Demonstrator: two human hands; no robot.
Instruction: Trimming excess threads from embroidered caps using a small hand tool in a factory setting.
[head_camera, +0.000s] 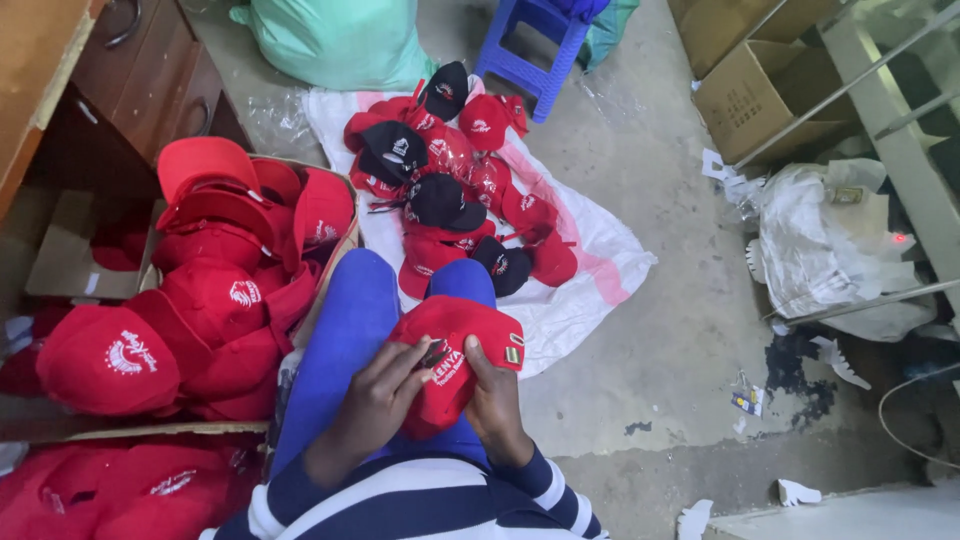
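Your left hand (375, 400) and right hand (497, 400) both grip the red cap (452, 345) — it rests on your lap between them, just short of the pile of caps (450, 190) on the floor.

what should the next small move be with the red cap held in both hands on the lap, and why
Probably set the red fabric cap down on the white plastic sheet, beside the red and black caps heaped there. Both the left hand and right hand grip it over the blue-trousered lap, and that heap lies straight ahead, while the stacked red caps fill the box at the left.
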